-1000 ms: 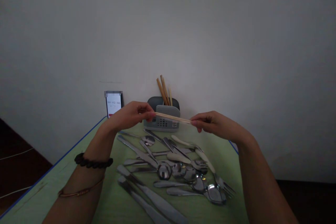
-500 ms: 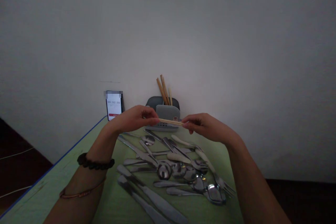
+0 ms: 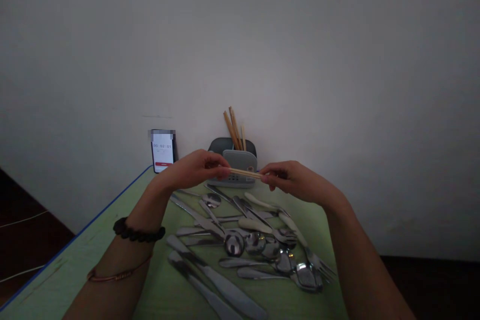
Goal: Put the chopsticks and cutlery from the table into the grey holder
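Note:
A pale pair of chopsticks (image 3: 245, 173) is held level between my hands, above the table's far side. My left hand (image 3: 200, 169) pinches one end, and my right hand (image 3: 288, 177) pinches the other. Right behind them stands a grey utensil holder (image 3: 240, 157) against the wall, partly hidden by my left hand. Several brown chopsticks (image 3: 233, 127) and a shorter pale one (image 3: 243, 138) stick up from it. Below my hands lies a loose pile of metal spoons (image 3: 234, 244), forks (image 3: 318, 264) and table knives (image 3: 221, 280), some with cream handles.
A phone (image 3: 162, 150) showing a running timer leans on the wall at the left. The green tabletop (image 3: 97, 250) has a blue edge on its left side. A pale wall (image 3: 240, 50) rises directly behind the table.
My left hand has shifted slightly right along the chopsticks. My right hand has stayed nearly still. The phone timer has advanced by one second.

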`<state>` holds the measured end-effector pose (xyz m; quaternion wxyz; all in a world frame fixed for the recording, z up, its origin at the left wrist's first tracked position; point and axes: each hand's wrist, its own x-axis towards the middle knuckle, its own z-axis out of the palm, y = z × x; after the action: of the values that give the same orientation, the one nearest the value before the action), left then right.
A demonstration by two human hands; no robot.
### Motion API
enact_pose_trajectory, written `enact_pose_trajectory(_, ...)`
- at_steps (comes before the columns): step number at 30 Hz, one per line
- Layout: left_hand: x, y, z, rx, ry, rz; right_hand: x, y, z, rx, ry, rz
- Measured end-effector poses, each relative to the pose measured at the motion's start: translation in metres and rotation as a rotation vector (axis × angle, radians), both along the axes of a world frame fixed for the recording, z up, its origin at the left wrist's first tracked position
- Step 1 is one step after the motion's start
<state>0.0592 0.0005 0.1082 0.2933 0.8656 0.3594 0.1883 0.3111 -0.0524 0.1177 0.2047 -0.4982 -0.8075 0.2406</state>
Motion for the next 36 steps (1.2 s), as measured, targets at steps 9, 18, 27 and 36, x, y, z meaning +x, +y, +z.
enact_pose_trajectory(9, -0.006, 0.002, -0.002, 0.079, -0.122, 0.092, 0.017, 0.002, -0.005, -0.054, 0.010, -0.022)
enact_pose_trajectory(18, 0.008, 0.013, -0.013, 0.342, -0.225, 0.310, 0.014, 0.012, -0.009, 0.411, 0.021, -0.216)
enact_pose_trajectory(27, 0.016, 0.025, -0.052, 0.417, 0.263, 0.349, -0.004, 0.026, 0.015, 0.671, 0.332, -0.381)
enact_pose_trajectory(36, 0.014, 0.017, -0.042, 0.298, 0.323, 0.309, -0.032, 0.089, 0.021, 0.541, 0.286, -0.310)
